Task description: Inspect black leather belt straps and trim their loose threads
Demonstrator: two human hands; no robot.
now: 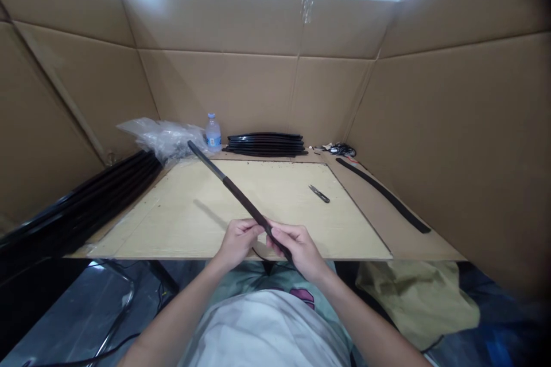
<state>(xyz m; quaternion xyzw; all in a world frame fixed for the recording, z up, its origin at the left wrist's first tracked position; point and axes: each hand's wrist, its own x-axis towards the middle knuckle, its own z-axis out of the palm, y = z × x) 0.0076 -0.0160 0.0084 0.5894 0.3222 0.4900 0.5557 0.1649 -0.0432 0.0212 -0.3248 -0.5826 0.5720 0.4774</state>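
Both my hands hold one long thin black strip (228,186) over the near edge of a light board (275,206). My left hand (238,242) pinches it from the left with closed fingers. My right hand (298,248) is wrapped round its near end. The strip slants up and away to the left, its far end close to a crumpled clear plastic bag (163,137).
A bundle of black strips (86,200) lies along the left edge, another stack (266,144) at the back. A small water bottle (212,133), snips (319,194), a single black strip (383,194) on the right and cardboard walls (451,143) surround the board.
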